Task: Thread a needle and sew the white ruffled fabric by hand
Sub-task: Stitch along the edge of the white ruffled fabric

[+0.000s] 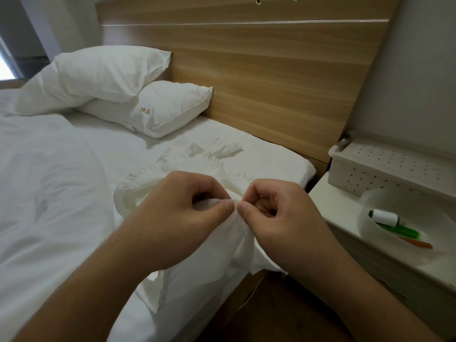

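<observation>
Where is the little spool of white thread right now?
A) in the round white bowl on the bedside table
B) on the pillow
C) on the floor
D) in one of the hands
A: the spool of white thread lies inside the round white bowl on the bedside table, while both hands, left hand and right hand, pinch the white ruffled fabric.

A single head-worn wide-angle camera is looking forward and down from close above a white-sheeted bed point(61, 193) toward its light wooden headboard point(271, 82).
</observation>
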### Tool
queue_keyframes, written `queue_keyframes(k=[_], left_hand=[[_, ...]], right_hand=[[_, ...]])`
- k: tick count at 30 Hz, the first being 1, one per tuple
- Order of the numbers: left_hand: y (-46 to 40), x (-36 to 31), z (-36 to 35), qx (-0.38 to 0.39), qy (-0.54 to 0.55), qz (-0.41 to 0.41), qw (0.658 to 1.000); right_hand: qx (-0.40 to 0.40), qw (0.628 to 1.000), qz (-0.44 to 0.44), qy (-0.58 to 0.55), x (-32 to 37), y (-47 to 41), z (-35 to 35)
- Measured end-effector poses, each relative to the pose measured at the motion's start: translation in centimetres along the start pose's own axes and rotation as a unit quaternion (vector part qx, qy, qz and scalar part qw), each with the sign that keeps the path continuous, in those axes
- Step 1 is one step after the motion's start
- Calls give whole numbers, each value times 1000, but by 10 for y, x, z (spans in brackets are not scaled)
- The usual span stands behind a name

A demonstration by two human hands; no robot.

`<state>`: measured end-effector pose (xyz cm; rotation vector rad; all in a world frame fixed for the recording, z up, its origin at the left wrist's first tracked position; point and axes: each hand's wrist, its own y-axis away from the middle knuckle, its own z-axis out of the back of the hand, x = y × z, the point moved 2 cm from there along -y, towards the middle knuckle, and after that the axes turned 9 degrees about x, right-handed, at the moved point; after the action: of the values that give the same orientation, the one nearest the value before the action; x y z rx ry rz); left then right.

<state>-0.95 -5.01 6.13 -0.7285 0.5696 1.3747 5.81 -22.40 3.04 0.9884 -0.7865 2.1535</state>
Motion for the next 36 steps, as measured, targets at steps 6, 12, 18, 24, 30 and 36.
queue_keyframes(k=[6,12,18,24,30,36], left_hand=[[1,0,3,-9,36,14,999],[2,0,5,-10,54,29,998],[2,0,6,-14,64,39,997],[2,2,5,-6,65,45,997],[1,3,6,5,74,48,996],[1,1,6,19,99,49,994]], right_hand=[[38,994,-29,-96,-2,-1,1],[51,979,-41,-192,-5,-3,3],[64,962,-45,-263,-5,-3,6],[81,949,-36,-302,-9,-6,6],[110,930,-25,-350,-14,-7,5],[136,908,-20,-396,-16,-9,3]])
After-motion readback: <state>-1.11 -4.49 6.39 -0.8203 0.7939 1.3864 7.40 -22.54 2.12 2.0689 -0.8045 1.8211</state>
